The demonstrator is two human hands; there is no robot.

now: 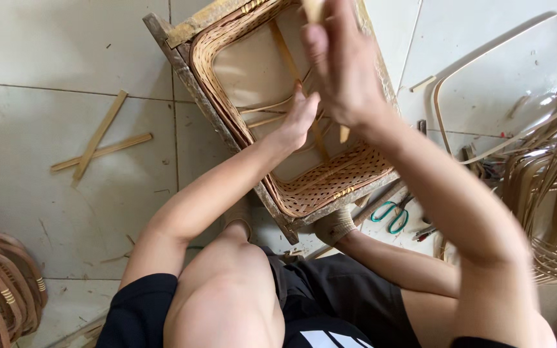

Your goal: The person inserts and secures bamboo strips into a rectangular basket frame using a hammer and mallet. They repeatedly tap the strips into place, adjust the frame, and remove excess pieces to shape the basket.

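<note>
Right now I'm mid-weave on the rectangular woven cane basket (330, 183) that sits tilted inside a worn wooden frame mould (182, 61) on the tiled floor, braced between my feet. My right hand (343, 64) is raised close to the camera, fingers closed around a thin pale bamboo strip (312, 9); its upper end leaves the picture. My left hand (299, 119) is down inside the basket opening, fingers pressed on the crossing cane ribs (265, 108); I can't tell whether it's pinching one or just holding them flat. Step looks like fitting a strip into the base. Next move, I judge, needs the strip guided down between the ribs while the left hand pins them. Green-handled scissors (391, 212) lie just beside the frame, loose bamboo sticks (101, 149) to the left, coiled cane strips (549, 193) to the right.
</note>
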